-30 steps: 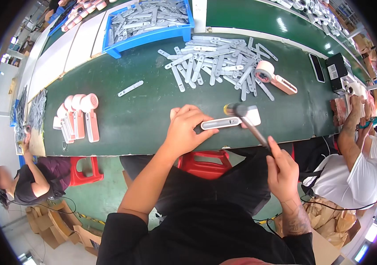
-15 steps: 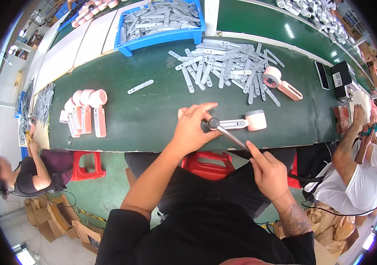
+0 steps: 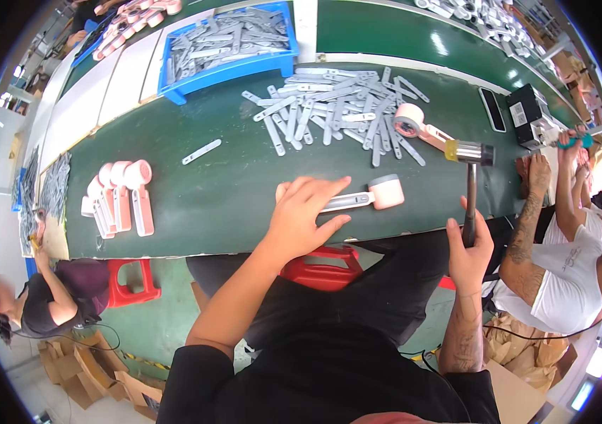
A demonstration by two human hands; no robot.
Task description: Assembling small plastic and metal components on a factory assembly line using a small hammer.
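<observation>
The pink handheld device [image 3: 387, 192] lay on the green table [image 3: 223, 205], its round head at three o'clock and its handle running back toward nine, under the left hand [image 3: 304, 215]. That hand's index finger and thumb were spread, one on each side of the handle; whether the hidden fingers gripped the handle's end, I could not tell. The right hand [image 3: 474, 258] was closed around the shaft of a hammer [image 3: 469, 151], whose yellow-and-dark head stood raised at about two o'clock from the device, apart from it.

The device looked light, stiff and smooth-shelled (plastic, I would judge, so a little slippery and apt to mark or crack under a hard knock). The handle's long sides seemed the best hold, with fingers kept off the grey inlay; the round head would probably roll if pinched alone.

The table's near edge ran close at six o'clock, the tightest side. Toward nine, a broad stretch of green surface separated the hand from a row of pink devices [image 3: 123, 201], with a single grey strip [image 3: 202, 151] at ten. A heap of grey strips [image 3: 336, 102] bounded eleven to twelve, and another pink device [image 3: 414, 124] sat near one.
</observation>
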